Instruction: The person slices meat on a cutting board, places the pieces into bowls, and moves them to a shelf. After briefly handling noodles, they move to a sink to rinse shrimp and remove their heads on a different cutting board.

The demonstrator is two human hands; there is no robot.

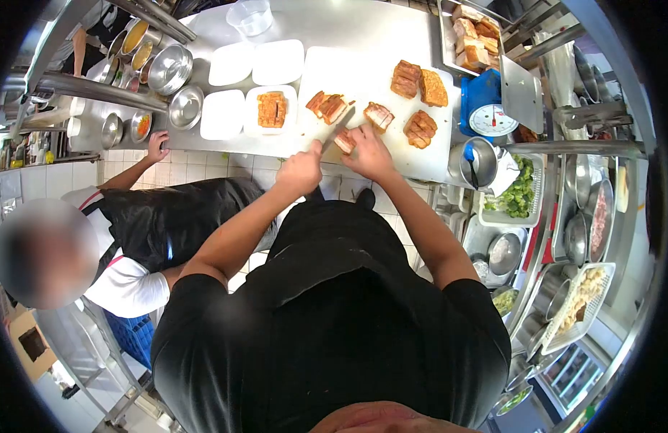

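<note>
My left hand (299, 173) is closed around the handle of a knife (340, 126), whose blade points up and to the right over the white cutting board (392, 155). With its fingers bent, my right hand (370, 151) grips a small piece of roast pork (344, 141) right beside the blade. Cut slices of pork (330, 107) lie left of the knife tip, and a chunk with a pale cut face (378, 117) sits just to its right. Several browned pork blocks, among them a scored one (420, 129), rest farther right on the board.
Left of the board are white containers, one holding sliced pork (272, 110). Right of it stand a blue scale (485, 108), a metal pot (480, 162) and a basket of greens (518, 189). A pork tray (449, 43) is behind. Another person's hand (157, 146) touches the counter edge.
</note>
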